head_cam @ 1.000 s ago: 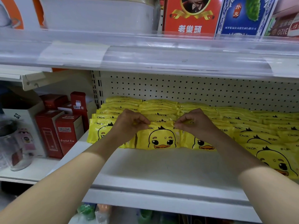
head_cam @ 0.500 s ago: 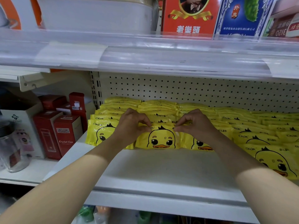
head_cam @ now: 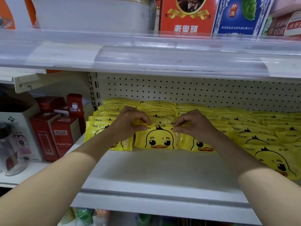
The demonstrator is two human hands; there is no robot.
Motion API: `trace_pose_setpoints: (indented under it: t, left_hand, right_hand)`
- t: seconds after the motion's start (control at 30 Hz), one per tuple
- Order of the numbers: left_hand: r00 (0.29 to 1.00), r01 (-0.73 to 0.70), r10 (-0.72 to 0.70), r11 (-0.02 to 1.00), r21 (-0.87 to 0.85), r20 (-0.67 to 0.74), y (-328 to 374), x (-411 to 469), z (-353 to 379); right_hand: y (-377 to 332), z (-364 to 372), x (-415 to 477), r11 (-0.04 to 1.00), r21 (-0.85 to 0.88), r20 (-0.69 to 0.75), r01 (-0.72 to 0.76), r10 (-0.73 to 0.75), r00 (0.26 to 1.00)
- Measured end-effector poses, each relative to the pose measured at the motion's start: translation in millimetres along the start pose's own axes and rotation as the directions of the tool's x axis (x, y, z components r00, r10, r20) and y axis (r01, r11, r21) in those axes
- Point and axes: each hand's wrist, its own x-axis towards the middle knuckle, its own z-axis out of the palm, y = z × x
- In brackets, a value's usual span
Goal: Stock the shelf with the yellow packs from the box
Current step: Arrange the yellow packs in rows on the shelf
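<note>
Both left hand (head_cam: 130, 124) and right hand (head_cam: 193, 126) pinch the front yellow pack (head_cam: 160, 141) you're seating; next, square it and release

Yellow packs (head_cam: 254, 137) printed with a duck face lie in overlapping, backward-leaning rows across the middle and right of the frame on the white shelf (head_cam: 154, 172), and the front pack (head_cam: 158, 141) at centre stands nearly upright, its top edge pinched by the left hand (head_cam: 130, 123) and right hand (head_cam: 194, 125).
</note>
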Motion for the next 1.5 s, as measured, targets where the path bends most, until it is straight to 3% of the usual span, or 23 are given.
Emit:
trace_pose_setpoints:
  t: [0.33, 0.6, 0.73, 0.87, 1.07, 1.5]
  left_hand:
    - [0.992, -0.032, 0.049, 0.988, 0.149, -0.114, -5.2, 1.9, 2.6]
    - [0.994, 0.01, 0.019, 0.967, 0.256, -0.11, -10.1, 5.8, 6.8]
    - [0.982, 0.054, -0.026, 0.988, 0.144, -0.188, -8.3, 2.4, 5.0]
    - [0.939, 0.11, -0.103, 0.994, 0.001, -0.327, -11.9, 8.3, 5.0]
    - [0.948, 0.202, -0.185, 0.979, 0.039, -0.258, -15.4, 14.1, 10.7]
    - [0.973, 0.186, -0.184, 0.982, 0.002, -0.14, -20.8, 20.0, 8.7]
  right_hand:
    - [-8.8, -3.1, -3.1, 0.999, 0.033, -0.036, 0.038, -0.037, 0.999]
    - [-10.6, 6.0, -0.8, 0.997, -0.043, -0.097, -0.064, 0.06, 0.993]
    - [-11.7, 4.8, -0.2, 1.0, -0.018, -0.104, -0.022, 0.02, 0.994]
    - [-6.9, 5.8, 5.6, 1.0, -0.022, -0.284, 0.021, -0.026, 0.958]
    - [-0.1, 10.4, 19.8, 0.984, -0.178, -0.257, -0.023, -0.024, 0.966]
    - [7.2, 8.0, 25.0, 0.993, -0.102, -0.191, -0.054, 0.034, 0.981]
